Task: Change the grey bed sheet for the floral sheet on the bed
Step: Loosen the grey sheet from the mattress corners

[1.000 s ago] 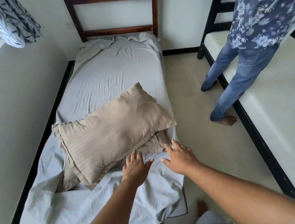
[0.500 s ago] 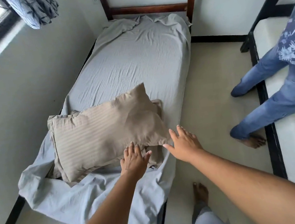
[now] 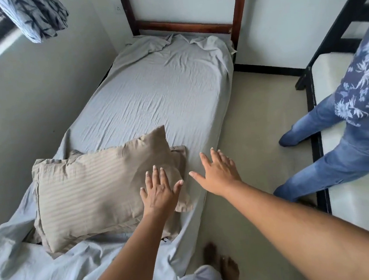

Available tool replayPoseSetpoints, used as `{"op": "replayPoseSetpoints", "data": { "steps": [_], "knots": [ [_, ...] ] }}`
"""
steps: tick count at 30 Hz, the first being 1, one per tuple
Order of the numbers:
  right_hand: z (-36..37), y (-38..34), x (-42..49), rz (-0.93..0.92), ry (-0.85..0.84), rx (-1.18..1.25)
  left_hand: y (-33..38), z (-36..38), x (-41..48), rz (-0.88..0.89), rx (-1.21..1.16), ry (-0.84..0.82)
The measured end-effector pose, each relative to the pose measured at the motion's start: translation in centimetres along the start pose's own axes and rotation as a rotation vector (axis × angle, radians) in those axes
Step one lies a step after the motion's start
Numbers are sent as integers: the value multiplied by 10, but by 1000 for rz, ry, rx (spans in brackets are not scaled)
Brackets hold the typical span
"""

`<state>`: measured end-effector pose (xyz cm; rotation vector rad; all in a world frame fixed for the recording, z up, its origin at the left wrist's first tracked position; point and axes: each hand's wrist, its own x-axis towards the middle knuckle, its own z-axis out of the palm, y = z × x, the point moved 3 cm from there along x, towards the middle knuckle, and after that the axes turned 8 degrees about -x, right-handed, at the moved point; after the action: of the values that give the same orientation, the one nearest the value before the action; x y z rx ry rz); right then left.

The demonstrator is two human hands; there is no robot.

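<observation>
"Grey bed sheet (image 3: 155,97): where does it lie from the fingers?"

"Under them and all round. The left hand (image 3: 159,190) has its fingers (image 3: 155,174) straight and spread, flat on the near right corner of the top pillow (image 3: 92,189); they pinch nothing. The right hand (image 3: 219,175), just beside it, is spread wide too, over the sheet by the bed's side edge. Whether it touches the cloth I cannot tell."

"And beyond the fingers?"

"A second pillow (image 3: 178,151) peeks out beneath the first, both resting on the sheet. Past them the sheet runs flat and creased to the headboard (image 3: 184,26), where it is rucked up loose. Back towards the wrists it is bunched and spills off the near end of the bed. Off to the right of the right hand another person (image 3: 333,162) stands on the floor (image 3: 252,113) against a second bed (image 3: 361,223). No floral sheet shows."

"How will it handle?"

"Soft, thin and light, I'd judge. It is limp, so it will follow whichever corner is pulled and hold no shape. It looks untucked at both ends, so little should resist except the pillows, whose weight pins it. I would lift those off first."

"Where to take hold?"

"At the loose bunch near the wrists, or the hem hanging below the right hand. Take a gathered fistful, not a fingertip pinch, then draw it towards the near end."
</observation>
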<state>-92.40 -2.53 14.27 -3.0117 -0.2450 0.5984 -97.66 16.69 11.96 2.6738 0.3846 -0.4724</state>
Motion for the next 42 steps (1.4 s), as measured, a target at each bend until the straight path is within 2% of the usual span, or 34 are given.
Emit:
{"op": "replayPoseSetpoints", "data": {
  "steps": [10,19,27,35,42],
  "knots": [
    [-58,10,108,-90,-35,-138,35,-36,113,-39,-131,-5],
    [-108,39,205,-70,-22,-108,85,-73,218,-25,-86,4],
    [-136,96,323,-138,-40,-89,156,-77,310,-65,-83,1],
    [-188,197,463,-203,-113,-126,251,-85,399,-233,-151,11],
    [-226,226,550,-210,-102,-135,303,-100,458,-240,-180,-9]
  ]
}}
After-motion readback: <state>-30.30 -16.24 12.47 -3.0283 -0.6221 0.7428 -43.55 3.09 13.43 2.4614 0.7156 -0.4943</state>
